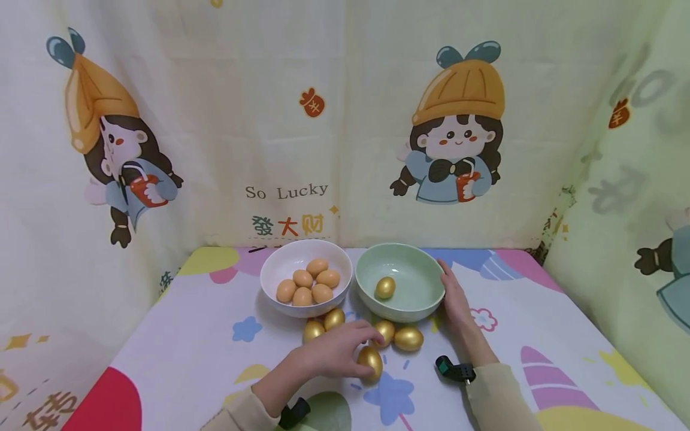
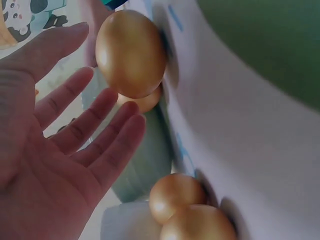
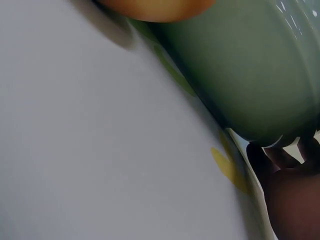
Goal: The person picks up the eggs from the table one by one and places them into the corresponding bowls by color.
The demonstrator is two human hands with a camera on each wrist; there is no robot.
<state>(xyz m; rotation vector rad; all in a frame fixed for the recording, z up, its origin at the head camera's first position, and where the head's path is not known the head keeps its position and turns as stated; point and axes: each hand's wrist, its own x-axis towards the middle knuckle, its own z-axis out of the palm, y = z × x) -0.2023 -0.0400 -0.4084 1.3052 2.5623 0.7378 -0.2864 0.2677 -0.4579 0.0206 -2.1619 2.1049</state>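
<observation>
My left hand [image 1: 335, 353] is spread around a golden egg [image 1: 370, 364] on the table, thumb on the near side and fingers beyond it. In the left wrist view, its fingers stand apart from one another beside that egg [image 2: 131, 55], not closed round it. Against the right outer side of a green bowl [image 1: 417, 281] rests my right hand [image 1: 458, 302], its fingertips reaching the rim. One golden egg [image 1: 385, 288] lies inside this bowl. The right wrist view catches the fingers [image 3: 282, 157] touching the bowl wall [image 3: 245, 85].
A white bowl [image 1: 280, 263] holding several brown eggs [image 1: 327, 278] stands left of the green one. Two golden eggs [image 1: 335, 319] lie before the white bowl, and two more golden eggs [image 1: 408, 339] before the green bowl. A printed curtain [image 1: 372, 179] hangs behind the table.
</observation>
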